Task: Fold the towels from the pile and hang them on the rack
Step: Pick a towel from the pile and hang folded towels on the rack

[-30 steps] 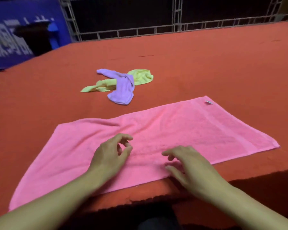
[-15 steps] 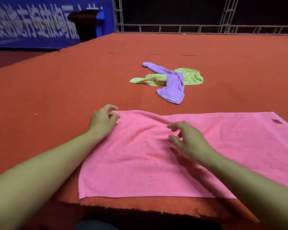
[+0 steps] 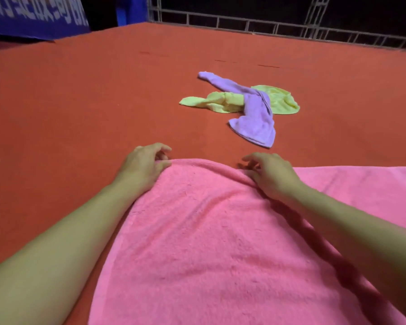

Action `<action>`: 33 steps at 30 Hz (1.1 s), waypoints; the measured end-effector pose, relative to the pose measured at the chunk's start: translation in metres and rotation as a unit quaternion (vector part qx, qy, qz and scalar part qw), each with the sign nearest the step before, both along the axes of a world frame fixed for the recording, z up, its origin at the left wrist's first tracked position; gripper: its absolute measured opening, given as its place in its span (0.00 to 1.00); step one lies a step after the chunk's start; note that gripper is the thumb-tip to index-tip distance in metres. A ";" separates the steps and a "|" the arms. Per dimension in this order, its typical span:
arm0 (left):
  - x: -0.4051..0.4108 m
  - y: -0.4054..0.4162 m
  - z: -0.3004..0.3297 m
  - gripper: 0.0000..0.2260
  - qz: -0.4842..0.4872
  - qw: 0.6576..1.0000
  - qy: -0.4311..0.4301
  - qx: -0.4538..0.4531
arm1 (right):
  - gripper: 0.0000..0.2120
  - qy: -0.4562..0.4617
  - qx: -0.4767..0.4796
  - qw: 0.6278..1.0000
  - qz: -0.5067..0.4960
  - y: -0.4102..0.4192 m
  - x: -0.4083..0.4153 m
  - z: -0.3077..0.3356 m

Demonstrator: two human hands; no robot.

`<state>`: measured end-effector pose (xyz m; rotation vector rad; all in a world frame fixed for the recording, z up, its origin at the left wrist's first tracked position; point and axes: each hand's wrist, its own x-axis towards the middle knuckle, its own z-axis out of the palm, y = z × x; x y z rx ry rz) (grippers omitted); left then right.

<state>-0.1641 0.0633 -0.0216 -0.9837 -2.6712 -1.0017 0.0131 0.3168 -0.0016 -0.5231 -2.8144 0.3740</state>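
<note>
The pink towel (image 3: 220, 242) is spread on the red surface (image 3: 68, 113) and is gripped along its far edge. The left hand (image 3: 142, 164) is curled at the far left corner, which appears to be pinched between thumb and fingers. The right hand (image 3: 271, 173) is curled over the same edge further right, with cloth bunched beneath its fingers; whether that edge is actually pinched cannot be told.

No finished fold is visible, so the first fold of this towel is judged to be only starting. Beyond the grip, well apart from it, a purple towel (image 3: 256, 120) is draped across a yellow-green towel (image 3: 220, 102); both are crumpled and unfolded. All three are therefore judged to remain to be folded and hung. No rack is in view.

The surface is a wide, matte red covering. Past its far edge, a metal lattice railing (image 3: 267, 22) and a blue banner (image 3: 33, 17) are set against a dark room.
</note>
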 end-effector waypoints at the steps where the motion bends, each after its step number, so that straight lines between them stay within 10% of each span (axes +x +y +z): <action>1: -0.001 0.000 0.000 0.12 -0.009 1.000 0.008 -0.005 | 0.15 -0.003 -0.001 1.000 -0.003 0.001 0.000 -0.002; 10: -0.005 -0.009 0.008 0.09 0.025 0.976 0.139 0.165 | 0.15 0.106 -0.031 0.993 -0.041 0.006 -0.031 0.020; 16: -0.016 -0.011 0.000 0.12 0.097 0.995 0.035 0.007 | 0.18 0.044 0.017 0.998 -0.032 -0.014 -0.040 -0.002; 33: -0.017 -0.014 0.001 0.08 0.105 0.987 0.042 0.116 | 0.17 0.031 0.040 0.999 0.005 -0.020 -0.049 -0.014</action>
